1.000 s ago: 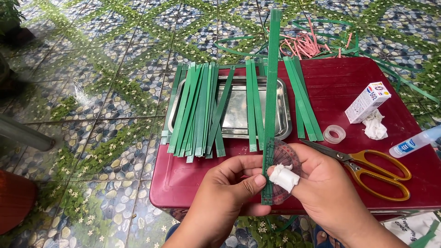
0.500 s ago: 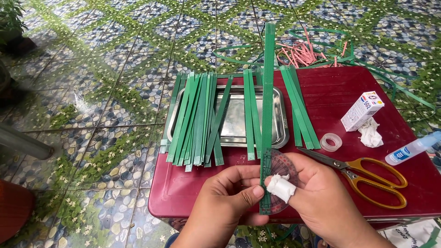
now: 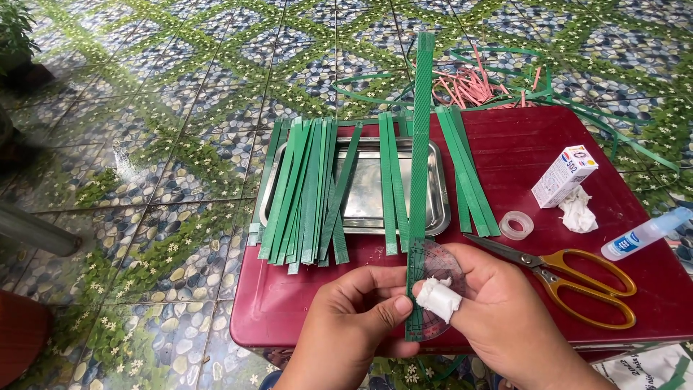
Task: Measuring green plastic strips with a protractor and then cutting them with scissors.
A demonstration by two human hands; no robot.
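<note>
Head view looks down on a tiled floor (image 3: 180, 144) patterned in green and blue, with a dark red bench (image 3: 548, 144) standing on it. Loose green and pink strips (image 3: 476, 83) lie tangled on the floor beyond the bench's far edge. A steel tray (image 3: 364, 195) sits near the far left corner of the bench, and a thick bundle of green strips (image 3: 303, 191) lies across its left side, with a pair of strips (image 3: 393, 184) over its middle and more green strips (image 3: 465, 173) along its right rim. At the near edge, the left hand (image 3: 346, 325) and right hand (image 3: 505, 310) meet over a long green strip (image 3: 420, 144) that runs from them toward the far edge. Left fingers pinch the strip's near end, and right fingers, one wrapped in a white bandage (image 3: 437, 297), close on the same end together with a clear protractor (image 3: 437, 271) behind it. Orange-handled scissors (image 3: 577, 278) lie just right of the right hand. Toward the right edge are a glue bottle (image 3: 642, 235), a small white box (image 3: 564, 175), a crumpled tissue (image 3: 577, 211) and a roll of clear tape (image 3: 516, 224).
</note>
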